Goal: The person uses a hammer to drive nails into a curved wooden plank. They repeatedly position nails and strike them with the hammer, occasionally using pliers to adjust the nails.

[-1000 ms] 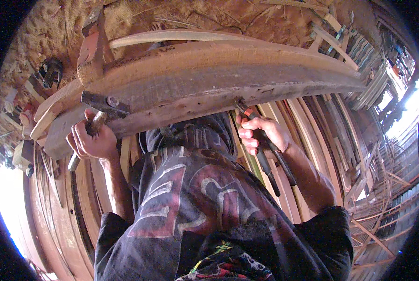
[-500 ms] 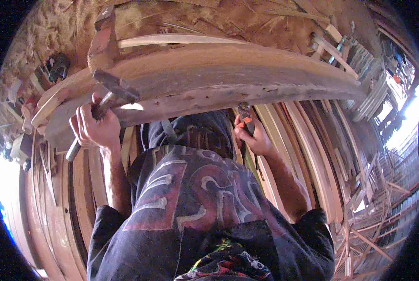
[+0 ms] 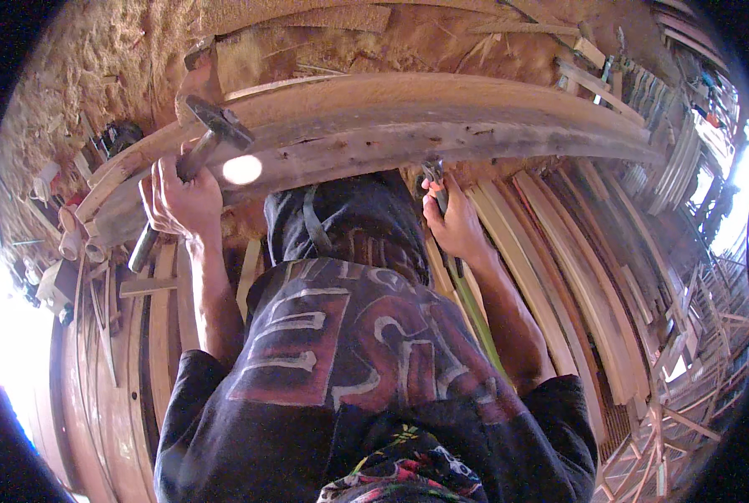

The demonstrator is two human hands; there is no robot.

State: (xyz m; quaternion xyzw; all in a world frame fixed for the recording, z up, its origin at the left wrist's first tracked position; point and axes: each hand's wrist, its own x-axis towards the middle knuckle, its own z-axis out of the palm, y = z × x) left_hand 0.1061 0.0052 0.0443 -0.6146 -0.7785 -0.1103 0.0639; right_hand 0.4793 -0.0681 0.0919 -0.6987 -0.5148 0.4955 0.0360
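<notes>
Hammer with a blocky dark metal head and a long round handle (image 3: pixel 220 123) sits in the left hand (image 3: pixel 180 201), whose fingers are wrapped around the shaft. Its head points up and away from the person, overlapping the left part of a long, thick, grey-brown wooden beam (image 3: pixel 366 147); whether the two touch cannot be told. The right hand (image 3: pixel 454 220) is clenched around dark metal pincers (image 3: pixel 433 170), their head upward, just beside the beam's near edge, though contact there is unclear too.

The beam lies crosswise ahead of the person, bowed by the lens, with small dark marks along its near face and a bright round patch of light near the left hand. A reddish-brown upright wooden piece (image 3: pixel 197 86) stands at its far side, behind the hammer head. Beyond spreads a brown, dusty floor (image 3: pixel 299 46) strewn with wood scraps.

Between the forearms is the person's black shirt with red and white lettering (image 3: pixel 291 360). Long pale and reddish planks (image 3: pixel 571 277) run off on the right, and broad brown boards (image 3: pixel 111 402) on the left.
</notes>
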